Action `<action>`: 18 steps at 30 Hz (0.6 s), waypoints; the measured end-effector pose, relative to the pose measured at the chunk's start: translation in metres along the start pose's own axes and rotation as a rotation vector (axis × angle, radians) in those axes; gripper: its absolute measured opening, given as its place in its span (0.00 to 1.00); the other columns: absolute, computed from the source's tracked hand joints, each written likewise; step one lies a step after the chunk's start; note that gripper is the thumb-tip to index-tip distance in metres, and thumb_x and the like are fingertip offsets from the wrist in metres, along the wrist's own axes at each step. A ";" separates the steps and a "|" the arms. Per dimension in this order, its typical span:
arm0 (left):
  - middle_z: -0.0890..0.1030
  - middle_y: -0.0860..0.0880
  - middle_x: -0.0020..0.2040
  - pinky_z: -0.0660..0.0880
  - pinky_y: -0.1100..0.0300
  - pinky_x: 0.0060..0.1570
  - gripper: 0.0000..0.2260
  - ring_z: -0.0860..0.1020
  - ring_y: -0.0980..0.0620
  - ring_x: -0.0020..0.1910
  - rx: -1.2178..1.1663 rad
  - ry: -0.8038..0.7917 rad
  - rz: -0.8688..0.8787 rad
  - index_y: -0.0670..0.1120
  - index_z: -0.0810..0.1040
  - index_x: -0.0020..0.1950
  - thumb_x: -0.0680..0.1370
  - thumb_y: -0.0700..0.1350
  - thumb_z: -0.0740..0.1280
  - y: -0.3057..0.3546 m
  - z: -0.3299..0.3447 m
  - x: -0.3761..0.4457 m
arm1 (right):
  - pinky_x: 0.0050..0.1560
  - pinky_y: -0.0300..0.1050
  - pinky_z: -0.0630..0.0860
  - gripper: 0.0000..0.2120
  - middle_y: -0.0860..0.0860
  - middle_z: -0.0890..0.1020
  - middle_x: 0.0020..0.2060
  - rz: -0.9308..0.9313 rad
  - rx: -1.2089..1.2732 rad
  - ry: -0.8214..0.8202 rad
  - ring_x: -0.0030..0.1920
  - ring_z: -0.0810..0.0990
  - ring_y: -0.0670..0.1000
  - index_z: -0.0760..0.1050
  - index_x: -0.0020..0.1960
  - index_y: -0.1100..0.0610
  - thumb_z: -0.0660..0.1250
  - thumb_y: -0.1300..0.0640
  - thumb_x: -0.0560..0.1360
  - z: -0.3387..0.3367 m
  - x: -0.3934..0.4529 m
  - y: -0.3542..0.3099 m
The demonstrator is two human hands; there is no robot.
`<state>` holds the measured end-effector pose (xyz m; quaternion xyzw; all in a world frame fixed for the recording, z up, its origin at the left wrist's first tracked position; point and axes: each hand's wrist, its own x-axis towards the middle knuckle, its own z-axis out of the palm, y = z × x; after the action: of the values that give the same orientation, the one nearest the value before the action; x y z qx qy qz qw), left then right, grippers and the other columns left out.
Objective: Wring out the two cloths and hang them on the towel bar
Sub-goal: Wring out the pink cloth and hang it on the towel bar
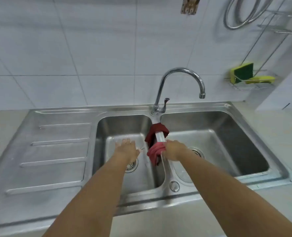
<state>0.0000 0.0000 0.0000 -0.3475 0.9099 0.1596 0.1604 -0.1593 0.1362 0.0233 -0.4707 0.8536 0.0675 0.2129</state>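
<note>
both forearms fill the bottom of the view, reaching over the steel double sink (227, 108). left hand (127, 148) hovers above the left basin, fingers spread and relaxed, holding nothing. right hand (173, 150) is at the divider between the basins, fingers curled onto the lighter red cloth (154, 152), which is bunched over the divider and hangs down on the left-basin side. darker red cloth (157, 131) is draped across the same divider just behind it, nearer the faucet (181, 77). the two cloths sit close together; whether they touch i can't tell.

my read: step in hand is picking up the near cloth to wring it. nothing wrung yet by the look of it, both still on the divider. no towel bar clearly in view; the wire rack (251, 84) with sponges on the right wall is the only hanging hardware i can make out.

how to do it well:
- gather the whole cloth, not one corner, so it doesn't trail into the basin
- bring the left hand in and grip the other end
- twist the hands in opposite directions, holding low over a basin so the water drops inside
- regrip and twist again until the dripping stops
- don't drag the dark cloth off the divider while lifting the near one
</note>
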 end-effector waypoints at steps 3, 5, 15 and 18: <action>0.49 0.43 0.80 0.43 0.42 0.75 0.27 0.46 0.44 0.79 -0.010 -0.067 0.018 0.44 0.50 0.79 0.83 0.55 0.50 0.026 0.012 0.011 | 0.60 0.55 0.71 0.20 0.56 0.74 0.62 0.001 -0.022 -0.018 0.60 0.74 0.59 0.67 0.68 0.56 0.57 0.53 0.77 0.007 0.009 0.018; 0.51 0.42 0.79 0.45 0.41 0.74 0.27 0.49 0.43 0.78 -0.024 -0.061 0.051 0.43 0.51 0.78 0.83 0.55 0.51 0.042 0.023 0.018 | 0.59 0.55 0.72 0.21 0.56 0.76 0.60 -0.013 0.002 -0.020 0.59 0.74 0.59 0.66 0.68 0.55 0.58 0.54 0.76 0.012 0.015 0.027; 0.69 0.45 0.72 0.69 0.51 0.68 0.28 0.72 0.45 0.67 -0.558 0.109 0.054 0.47 0.59 0.77 0.78 0.48 0.65 0.084 0.058 0.031 | 0.42 0.46 0.74 0.18 0.55 0.85 0.41 0.066 0.609 0.116 0.40 0.81 0.55 0.67 0.61 0.54 0.59 0.65 0.73 0.045 0.037 0.054; 0.70 0.48 0.71 0.70 0.49 0.66 0.30 0.72 0.47 0.67 -0.560 0.114 0.025 0.51 0.60 0.76 0.77 0.55 0.65 0.086 0.060 0.031 | 0.49 0.50 0.78 0.09 0.55 0.84 0.45 0.111 0.774 0.145 0.43 0.81 0.56 0.75 0.52 0.54 0.62 0.62 0.73 0.053 0.039 0.061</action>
<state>-0.0701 0.0669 -0.0514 -0.3755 0.8422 0.3869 0.0047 -0.2123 0.1559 -0.0465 -0.3122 0.8529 -0.2811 0.3099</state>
